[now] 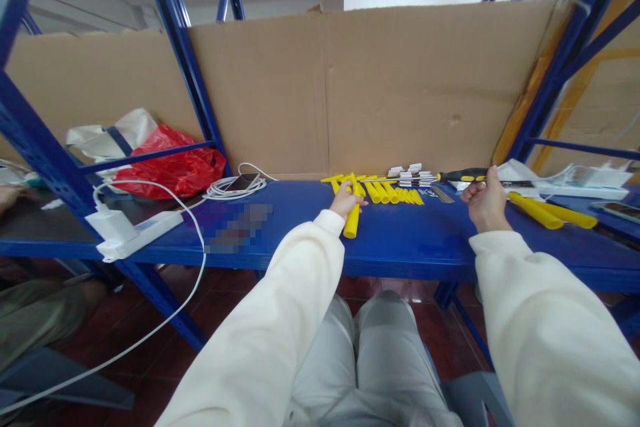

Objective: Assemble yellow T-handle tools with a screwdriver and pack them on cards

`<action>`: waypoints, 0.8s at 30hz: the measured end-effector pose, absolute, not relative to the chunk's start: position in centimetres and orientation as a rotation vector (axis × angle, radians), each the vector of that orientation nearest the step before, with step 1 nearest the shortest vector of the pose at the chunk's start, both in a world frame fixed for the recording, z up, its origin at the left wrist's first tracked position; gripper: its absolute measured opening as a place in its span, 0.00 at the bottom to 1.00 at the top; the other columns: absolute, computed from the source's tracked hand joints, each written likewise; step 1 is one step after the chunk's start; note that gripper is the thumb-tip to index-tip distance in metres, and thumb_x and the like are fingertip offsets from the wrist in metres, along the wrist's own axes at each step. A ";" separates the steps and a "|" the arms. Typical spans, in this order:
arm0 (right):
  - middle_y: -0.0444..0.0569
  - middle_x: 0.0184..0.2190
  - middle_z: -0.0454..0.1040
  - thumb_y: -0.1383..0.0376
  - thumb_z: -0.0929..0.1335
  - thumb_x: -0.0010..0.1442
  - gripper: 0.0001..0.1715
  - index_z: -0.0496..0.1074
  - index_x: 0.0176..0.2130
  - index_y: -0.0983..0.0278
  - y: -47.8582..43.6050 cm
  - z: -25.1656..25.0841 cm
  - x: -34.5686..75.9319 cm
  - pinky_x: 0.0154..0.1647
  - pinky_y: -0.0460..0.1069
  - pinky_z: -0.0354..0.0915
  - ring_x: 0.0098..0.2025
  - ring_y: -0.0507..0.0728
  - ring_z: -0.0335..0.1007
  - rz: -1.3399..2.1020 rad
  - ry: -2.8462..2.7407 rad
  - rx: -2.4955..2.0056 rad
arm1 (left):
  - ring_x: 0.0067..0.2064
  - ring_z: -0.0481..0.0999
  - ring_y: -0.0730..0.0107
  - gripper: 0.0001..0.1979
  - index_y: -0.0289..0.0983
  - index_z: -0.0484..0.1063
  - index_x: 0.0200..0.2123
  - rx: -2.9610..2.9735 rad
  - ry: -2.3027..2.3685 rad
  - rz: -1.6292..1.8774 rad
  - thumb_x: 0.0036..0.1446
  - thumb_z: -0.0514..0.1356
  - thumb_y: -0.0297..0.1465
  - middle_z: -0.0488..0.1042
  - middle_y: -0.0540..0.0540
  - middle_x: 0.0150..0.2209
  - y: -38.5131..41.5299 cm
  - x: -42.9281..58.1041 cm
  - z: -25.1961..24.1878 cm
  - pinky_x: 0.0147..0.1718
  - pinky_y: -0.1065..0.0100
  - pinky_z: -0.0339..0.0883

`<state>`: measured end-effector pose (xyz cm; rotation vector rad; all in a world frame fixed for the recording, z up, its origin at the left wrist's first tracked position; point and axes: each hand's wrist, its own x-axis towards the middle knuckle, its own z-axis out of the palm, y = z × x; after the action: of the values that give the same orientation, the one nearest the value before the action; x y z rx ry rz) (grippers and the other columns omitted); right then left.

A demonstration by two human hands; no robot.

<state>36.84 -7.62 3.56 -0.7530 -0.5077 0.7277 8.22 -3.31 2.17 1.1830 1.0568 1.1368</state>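
Blue metal shelving [173,33] backed with brown cardboard [400,80] framed a blue worktop [415,237]. Near the front edge, toward the middle, a yellow piece [351,223] with a rounded tubular end was held in the left hand [345,200], its fingers closed around it. The right hand [486,203] gripped the end of a black-and-yellow screwdriver [460,175], whose thin shaft pointed left toward the yellow piece; whether the tip touched it, I could not tell. Just beyond the left hand lay a row of yellow tubes [389,193], large ones beside smaller ones, with white-ended metal parts [415,177] behind and a flat metal strip [443,194] to their right. Beside the right hand rested two more yellow handles [537,211], near a white power strip [583,191].

Farther left were a coiled white cable [233,190], a crumpled red bag [175,160], a whitish bag [110,137] and a second power strip [150,230] with a white adapter [111,223] plugged in. Another person's knee [47,307] showed at the far left.
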 end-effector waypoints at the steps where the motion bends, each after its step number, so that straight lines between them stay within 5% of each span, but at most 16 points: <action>1: 0.35 0.17 0.52 0.52 0.63 0.77 0.24 0.57 0.30 0.58 -7.8 3.8 36.5 0.15 0.42 0.48 0.18 0.49 0.47 0.706 -0.472 -0.778 | 0.40 0.86 0.63 0.42 0.45 0.59 0.67 1.186 1.055 1.135 0.51 0.67 0.18 0.79 0.41 0.54 -3.3 8.2 2.1 0.24 0.75 0.70; 10: 0.36 0.18 0.57 0.52 0.64 0.76 0.23 0.59 0.31 0.60 -8.6 4.5 35.2 0.15 0.41 0.50 0.17 0.48 0.51 0.653 -0.380 -0.876 | 0.40 0.86 0.62 0.44 0.44 0.59 0.67 1.199 1.035 1.146 0.49 0.65 0.16 0.79 0.41 0.53 -2.9 8.2 1.9 0.27 0.73 0.73; 17: 0.42 0.15 0.61 0.56 0.53 0.80 0.29 0.63 0.29 0.61 -9.1 4.9 35.0 0.14 0.42 0.52 0.15 0.50 0.54 0.687 -0.391 -0.985 | 0.41 0.85 0.61 0.43 0.43 0.63 0.68 1.204 0.972 1.199 0.48 0.67 0.17 0.79 0.39 0.54 -2.4 8.1 1.6 0.29 0.71 0.76; 24: 0.43 0.13 0.63 0.60 0.54 0.79 0.27 0.64 0.29 0.62 -9.1 4.9 35.0 0.14 0.41 0.54 0.14 0.50 0.54 0.699 -0.380 -1.024 | 0.41 0.84 0.64 0.44 0.45 0.70 0.67 1.233 1.023 1.319 0.46 0.67 0.14 0.73 0.39 0.66 -1.8 8.2 1.4 0.29 0.71 0.77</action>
<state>34.97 -9.06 4.90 -1.0239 -0.3796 0.6994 8.23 -1.78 1.41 1.2328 1.0231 1.3195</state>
